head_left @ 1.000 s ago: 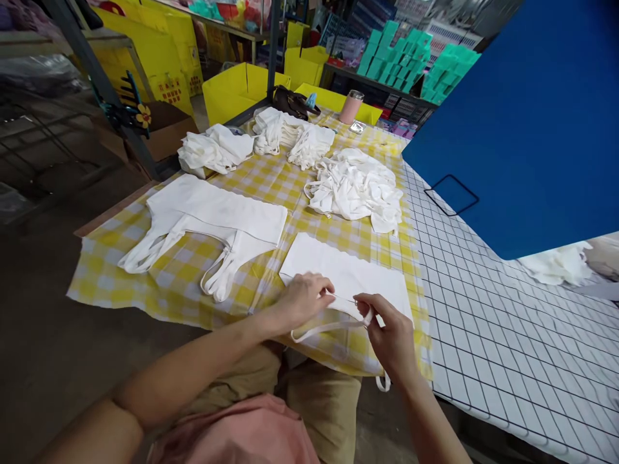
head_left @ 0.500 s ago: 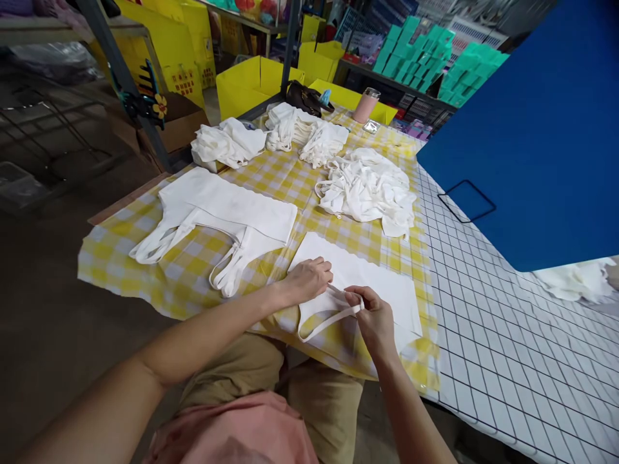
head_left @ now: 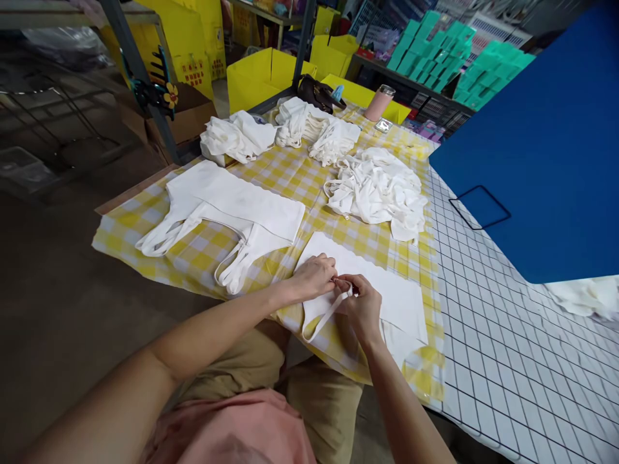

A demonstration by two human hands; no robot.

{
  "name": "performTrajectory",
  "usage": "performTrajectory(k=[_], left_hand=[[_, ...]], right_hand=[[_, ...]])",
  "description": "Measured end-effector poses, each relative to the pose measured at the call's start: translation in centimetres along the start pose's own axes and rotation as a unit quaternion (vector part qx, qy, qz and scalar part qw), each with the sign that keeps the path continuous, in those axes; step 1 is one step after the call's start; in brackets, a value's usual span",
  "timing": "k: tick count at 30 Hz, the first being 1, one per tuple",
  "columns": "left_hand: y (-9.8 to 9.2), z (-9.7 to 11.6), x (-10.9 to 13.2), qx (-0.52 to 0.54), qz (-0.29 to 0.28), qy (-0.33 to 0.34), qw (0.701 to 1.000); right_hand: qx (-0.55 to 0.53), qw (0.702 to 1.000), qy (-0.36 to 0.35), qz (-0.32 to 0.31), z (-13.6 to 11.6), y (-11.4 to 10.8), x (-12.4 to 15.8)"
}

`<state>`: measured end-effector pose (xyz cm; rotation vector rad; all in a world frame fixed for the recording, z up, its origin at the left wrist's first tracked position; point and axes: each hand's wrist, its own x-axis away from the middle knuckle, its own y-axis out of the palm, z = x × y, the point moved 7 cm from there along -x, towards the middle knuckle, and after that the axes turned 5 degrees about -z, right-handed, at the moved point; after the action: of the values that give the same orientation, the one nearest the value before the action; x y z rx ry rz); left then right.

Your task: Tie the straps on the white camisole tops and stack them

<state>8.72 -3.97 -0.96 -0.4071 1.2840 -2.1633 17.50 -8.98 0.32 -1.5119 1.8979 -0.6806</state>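
Observation:
In front of me a white strappy top (head_left: 387, 287) lies flat on the yellow checked cloth (head_left: 271, 267). My left hand (head_left: 316, 277) is closed at its upper edge, fingertips pinching by the base of a strap. Against those fingertips my right hand (head_left: 362, 306) is closed on the white strap (head_left: 323, 322), which loops down toward the table's front edge. The small part between the two sets of fingers is mostly hidden. Left of my hands another white top (head_left: 236, 200) is spread out, its straps toward me.
Behind lie a crumpled heap of white garments (head_left: 380, 190), a stack of white tops (head_left: 333, 138) and another white pile (head_left: 236, 135). A pink bottle (head_left: 380, 103) and a dark bag (head_left: 316, 93) stand farther back. A blue board (head_left: 546, 161) juts in at right above a white grid-patterned surface (head_left: 507, 341).
My right hand has moved left and up with the strap, so its fingertips now meet my left hand's. The view has shifted slightly; the garments lie as before.

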Motion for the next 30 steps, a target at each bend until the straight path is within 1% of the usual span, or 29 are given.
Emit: performTrajectory(k=[5, 9, 14, 21, 23, 24, 26, 28, 30], left_hand=[[-0.3, 0.1, 0.0, 0.011, -0.019, -0.016, 1.0], [-0.5, 0.2, -0.1, 0.026, -0.024, -0.013, 0.999], [-0.5, 0.2, 0.0, 0.052, -0.021, -0.001, 0.998], [-0.5, 0.0, 0.0, 0.069, -0.011, 0.002, 0.998], [-0.6, 0.0, 0.0, 0.07, -0.011, 0.005, 0.997], [-0.7, 0.1, 0.1, 0.073, -0.012, 0.006, 0.997], [-0.9, 0.0, 0.4, 0.083, -0.016, 0.01, 0.996], [-1.0, 0.0, 0.8, 0.097, -0.022, 0.026, 0.995], [-1.1, 0.0, 1.3, 0.106, -0.026, 0.055, 0.993]], right_hand=[[0.036, 0.999, -0.034, 0.003, -0.3, 0.0, 0.0], [0.094, 0.992, -0.086, -0.01, -0.6, 0.2, 0.0], [0.166, 0.973, -0.151, -0.046, -0.8, 0.4, 0.1], [0.289, 0.932, -0.208, -0.072, -2.3, 0.5, 0.8], [0.302, 0.925, -0.217, -0.078, -2.7, 0.6, 1.1], [0.295, 0.927, -0.217, -0.077, -2.8, 0.5, 1.2], [0.249, 0.945, -0.205, -0.058, -3.2, -0.1, 1.5], [0.164, 0.97, -0.177, -0.032, -3.5, -1.2, 2.0], [0.074, 0.987, -0.144, -0.022, -3.8, -2.1, 2.9]])
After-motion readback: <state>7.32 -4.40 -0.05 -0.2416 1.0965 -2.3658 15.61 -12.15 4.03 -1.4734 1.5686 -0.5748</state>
